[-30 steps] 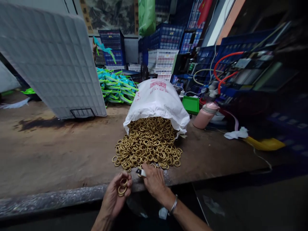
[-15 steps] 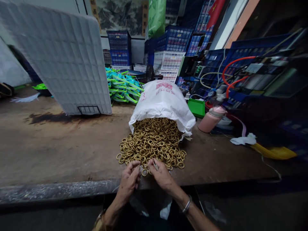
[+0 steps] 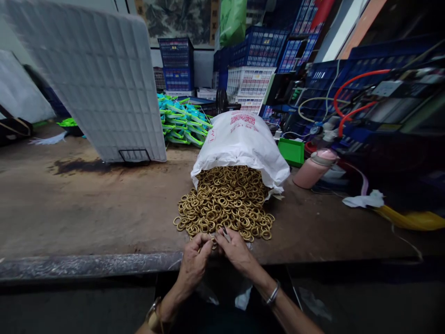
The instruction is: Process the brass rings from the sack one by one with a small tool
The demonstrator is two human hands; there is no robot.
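A heap of brass-coloured rings (image 3: 225,204) spills out of a white woven sack (image 3: 243,139) onto the table. At the near edge of the heap, my left hand (image 3: 195,260) is closed in a pinch, with part of a ring showing at its fingertips. My right hand (image 3: 238,253) meets it there, thumb and fingertips close to that ring. Between the right fingers sits a slim metal tool (image 3: 226,234) with a dark tip; its exact kind is hard to make out. Both fingertip areas partly hide the ring.
A grey quilted panel (image 3: 121,93) stands in a wire stand at left. Behind are blue-green bundled items (image 3: 184,120) and stacked crates (image 3: 250,81). To the right are a green tray (image 3: 291,152), a pink bottle (image 3: 314,169) and a machine with red hoses (image 3: 378,93). The table's front edge (image 3: 90,266) is plastic-wrapped.
My hands have come together; my left hand moved right toward the right fingertips and its fingers closed. The whole view has shifted slightly. The tool stays in my right hand.
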